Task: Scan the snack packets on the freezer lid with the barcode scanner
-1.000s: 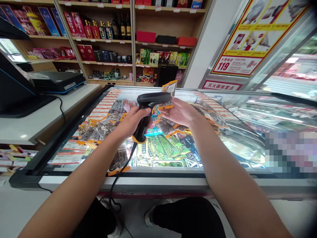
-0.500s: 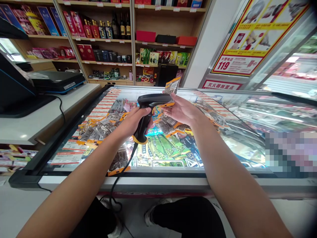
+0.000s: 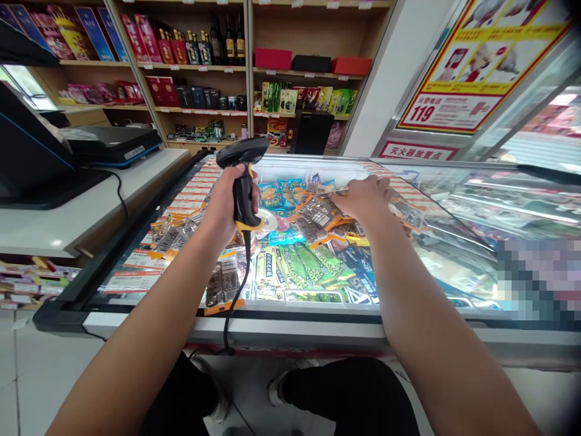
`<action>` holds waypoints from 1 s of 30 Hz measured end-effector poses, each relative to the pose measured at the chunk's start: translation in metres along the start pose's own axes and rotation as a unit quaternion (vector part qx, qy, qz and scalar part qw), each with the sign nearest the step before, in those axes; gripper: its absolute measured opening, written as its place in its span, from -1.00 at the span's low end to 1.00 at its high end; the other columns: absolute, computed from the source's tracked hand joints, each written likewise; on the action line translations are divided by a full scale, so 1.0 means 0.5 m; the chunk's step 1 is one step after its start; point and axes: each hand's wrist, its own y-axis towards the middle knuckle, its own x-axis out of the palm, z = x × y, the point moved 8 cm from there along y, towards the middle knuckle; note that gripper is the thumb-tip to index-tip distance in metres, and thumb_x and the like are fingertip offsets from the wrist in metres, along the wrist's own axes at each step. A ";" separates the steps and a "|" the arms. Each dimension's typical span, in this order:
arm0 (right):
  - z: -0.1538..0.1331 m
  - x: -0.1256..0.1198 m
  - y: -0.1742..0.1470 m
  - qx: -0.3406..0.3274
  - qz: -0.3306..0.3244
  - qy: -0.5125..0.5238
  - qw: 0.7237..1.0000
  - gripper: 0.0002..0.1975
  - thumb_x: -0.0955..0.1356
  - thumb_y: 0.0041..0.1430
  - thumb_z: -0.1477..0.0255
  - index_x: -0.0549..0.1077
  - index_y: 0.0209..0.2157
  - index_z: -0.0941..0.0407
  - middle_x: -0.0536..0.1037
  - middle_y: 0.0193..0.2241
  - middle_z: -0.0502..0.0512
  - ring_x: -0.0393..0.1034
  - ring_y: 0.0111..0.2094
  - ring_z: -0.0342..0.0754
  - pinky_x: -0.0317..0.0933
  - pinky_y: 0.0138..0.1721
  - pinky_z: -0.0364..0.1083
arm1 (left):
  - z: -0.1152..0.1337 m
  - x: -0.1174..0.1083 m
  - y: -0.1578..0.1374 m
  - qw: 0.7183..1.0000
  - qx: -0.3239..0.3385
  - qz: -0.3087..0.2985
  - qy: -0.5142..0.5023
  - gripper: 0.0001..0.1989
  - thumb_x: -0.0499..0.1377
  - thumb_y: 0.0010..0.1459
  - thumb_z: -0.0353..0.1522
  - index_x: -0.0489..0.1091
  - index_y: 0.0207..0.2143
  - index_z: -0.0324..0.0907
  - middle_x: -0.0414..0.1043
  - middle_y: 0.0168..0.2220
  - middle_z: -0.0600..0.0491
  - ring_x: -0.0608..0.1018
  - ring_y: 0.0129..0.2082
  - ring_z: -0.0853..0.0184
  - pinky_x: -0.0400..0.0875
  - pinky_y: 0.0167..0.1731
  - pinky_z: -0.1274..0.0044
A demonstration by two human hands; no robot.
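My left hand [image 3: 227, 197] is wrapped round the handle of a black barcode scanner [image 3: 245, 194] with yellow trim, held upright above the glass top of a chest freezer. A cable hangs from the base of its handle. Further right, my right hand [image 3: 365, 197] reaches down onto a pile of clear snack packets [image 3: 320, 212] with orange ends and dark contents. Its thumb presses on a packet at the pile's back edge; the fingertips are partly hidden. More of these packets [image 3: 172, 235] lie to the left, and another packet [image 3: 222, 281] lies at the front edge.
Green frozen-food bags [image 3: 308, 266] show through the freezer glass. At the left, a counter [image 3: 68, 227] carries a scale [image 3: 113, 145] and a dark screen stand. Behind stand shelves of boxes and bottles [image 3: 229, 42]. The freezer's front rim [image 3: 290, 330] runs before my legs.
My right hand has gone from beside the scanner's head, where it held a raised packet, down to the right-hand pile. The scanner has moved left and up, its head turned.
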 end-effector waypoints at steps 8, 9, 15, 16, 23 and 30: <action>-0.305 -0.012 -0.221 -0.431 -0.056 0.261 0.862 -0.59 0.34 0.42 0.26 0.47 0.22 0.06 0.51 0.18 0.28 0.34 0.23 0.28 0.25 0.24 0.29 | 0.035 -0.036 0.011 0.997 0.035 0.056 -0.034 -0.67 0.16 0.29 -0.03 0.34 -0.30 -0.11 0.36 -0.65 0.17 0.44 -0.70 0.42 0.26 -0.69 0.57; -0.342 0.006 -0.261 -0.477 -0.103 0.268 0.830 -0.55 0.38 0.40 0.24 0.45 0.25 0.06 0.51 0.19 0.29 0.35 0.23 0.27 0.30 0.22 0.26 | 0.035 -0.038 0.012 0.997 0.036 0.056 -0.033 -0.66 0.17 0.29 -0.03 0.34 -0.30 -0.11 0.36 -0.64 0.17 0.43 -0.70 0.42 0.25 -0.69 0.57; -0.429 0.073 -0.336 -0.527 -0.124 0.236 0.807 -0.54 0.47 0.31 0.21 0.46 0.14 0.14 0.46 0.22 0.39 0.23 0.29 0.38 0.26 0.20 0.29 | 0.031 -0.037 0.010 0.998 0.027 0.063 -0.016 -0.67 0.11 0.33 -0.05 0.33 -0.27 -0.13 0.33 -0.62 0.19 0.39 -0.71 0.47 0.25 -0.68 0.60; -0.430 0.075 -0.335 -0.528 -0.125 0.228 0.808 -0.57 0.47 0.31 0.22 0.48 0.11 0.13 0.47 0.20 0.38 0.23 0.29 0.38 0.25 0.19 0.29 | 0.031 -0.035 0.009 0.998 0.025 0.063 -0.016 -0.68 0.10 0.34 -0.06 0.33 -0.27 -0.13 0.33 -0.61 0.19 0.38 -0.71 0.47 0.26 -0.67 0.60; -0.356 0.021 -0.289 -0.496 -0.220 0.212 0.813 -0.62 0.48 0.26 0.14 0.58 -0.05 0.12 0.60 -0.02 0.31 0.46 0.03 0.29 0.35 0.01 0.17 | 0.032 -0.031 0.009 0.998 0.027 0.053 -0.029 -0.68 0.13 0.33 -0.07 0.36 -0.22 -0.15 0.34 -0.62 0.19 0.38 -0.72 0.47 0.25 -0.69 0.59; -0.193 -0.002 -0.165 -0.268 -0.407 0.391 0.781 -0.62 0.49 0.21 0.02 0.61 -0.12 0.00 0.63 0.01 0.19 0.54 -0.04 0.23 0.45 -0.08 0.15 | 0.041 -0.024 0.007 0.997 0.057 0.034 -0.039 -0.66 0.17 0.29 -0.03 0.35 -0.29 -0.12 0.35 -0.64 0.17 0.41 -0.71 0.44 0.26 -0.69 0.60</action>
